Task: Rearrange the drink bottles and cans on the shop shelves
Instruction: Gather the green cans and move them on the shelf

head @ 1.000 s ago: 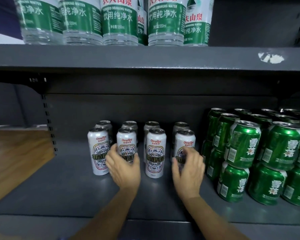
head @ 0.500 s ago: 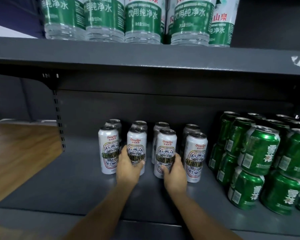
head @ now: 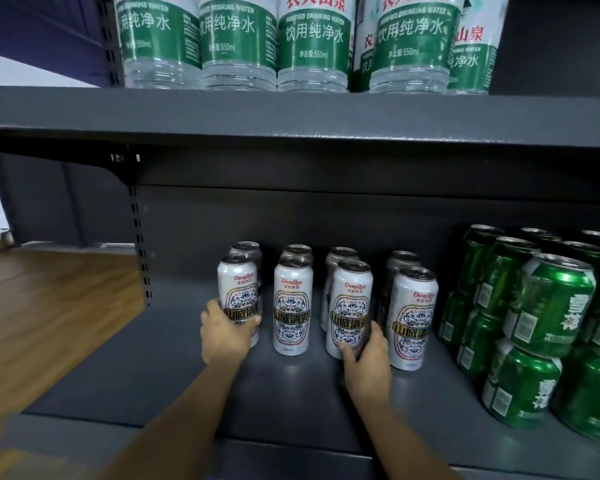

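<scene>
Several tall white ChongQing beer cans stand in two rows on the dark grey lower shelf (head: 125, 382). My left hand (head: 224, 336) grips the leftmost front can (head: 239, 289) around its lower half. My right hand (head: 366, 358) grips the third front can (head: 351, 306) near its base. Between them the second front can (head: 292, 303) stands untouched, and a fourth front can (head: 411, 317) stands just right of my right hand. The back-row cans are partly hidden behind the front ones.
Green beer cans (head: 548, 306) are stacked two high at the right of the shelf. Water bottles (head: 312, 39) with green labels line the upper shelf (head: 291, 116). A perforated upright (head: 137, 244) and wooden floor (head: 32, 323) lie to the left.
My left hand moved from the second front can to the leftmost one. My right hand went from the fourth can to the third and still holds it. The camera view shifted left.
</scene>
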